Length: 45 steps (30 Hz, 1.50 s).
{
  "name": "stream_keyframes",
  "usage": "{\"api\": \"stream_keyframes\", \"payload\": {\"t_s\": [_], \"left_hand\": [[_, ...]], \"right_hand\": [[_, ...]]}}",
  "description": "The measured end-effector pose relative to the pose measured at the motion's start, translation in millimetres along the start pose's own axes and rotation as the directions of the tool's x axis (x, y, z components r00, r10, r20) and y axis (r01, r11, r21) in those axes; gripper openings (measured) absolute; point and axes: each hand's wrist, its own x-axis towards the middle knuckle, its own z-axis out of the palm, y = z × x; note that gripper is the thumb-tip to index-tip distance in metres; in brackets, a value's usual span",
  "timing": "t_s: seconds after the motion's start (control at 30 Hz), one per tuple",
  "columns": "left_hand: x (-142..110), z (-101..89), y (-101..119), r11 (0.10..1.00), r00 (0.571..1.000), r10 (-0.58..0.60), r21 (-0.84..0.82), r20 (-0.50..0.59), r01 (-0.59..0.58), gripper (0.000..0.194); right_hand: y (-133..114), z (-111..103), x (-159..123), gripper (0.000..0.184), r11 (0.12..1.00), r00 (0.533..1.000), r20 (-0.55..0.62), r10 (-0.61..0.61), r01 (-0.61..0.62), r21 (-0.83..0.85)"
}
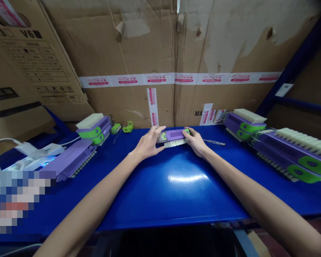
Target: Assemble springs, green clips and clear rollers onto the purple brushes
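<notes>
Above the middle of the blue table, a purple brush head (176,134) with green ends and white bristles is held level, bristles facing down. My left hand (147,143) is at its left end, fingers over the top and thumb low by the bristles. My right hand (197,142) grips the right end, with the thumb on the green part. At the left end a pale, clear-looking piece shows, partly covered by my left fingers. Just right of my right hand lies a screwdriver (215,142) with a clear handle.
Stacked purple brushes stand left (95,128), with a single purple brush (72,157) before them. More brush stacks (244,123) stand right. Small green parts (127,127) lie at the back. A white power strip (29,160) sits left. Cardboard (139,46) walls the back.
</notes>
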Motion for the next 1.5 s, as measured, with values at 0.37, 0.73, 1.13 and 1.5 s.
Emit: {"api": "stream_keyframes", "payload": {"t_s": [0.37,0.73,1.13,1.5], "left_hand": [[9.8,13.3,4.7,0.568,0.733,-0.680,-0.651,-0.027,0.504,0.077],[8.2,-0.2,-6.0,0.709,0.856,-0.513,-0.530,0.065,0.465,0.092],[7.9,15.0,-4.7,0.535,0.754,-0.657,-0.698,0.010,0.475,0.094],[9.7,5.9,0.2,0.661,0.822,-0.569,-0.607,-0.022,0.441,0.096]], "right_hand": [[-10.6,3.7,-6.6,0.077,0.990,0.998,-0.018,-0.052,0.054,0.128],[-20.2,5.3,-11.9,0.076,0.959,0.968,-0.031,-0.251,0.244,-0.148],[-12.2,11.6,-19.1,0.069,0.891,0.937,-0.030,-0.349,0.321,-0.321],[-14.6,7.8,-19.0,0.073,0.859,0.928,0.013,-0.372,0.349,-0.375]]}}
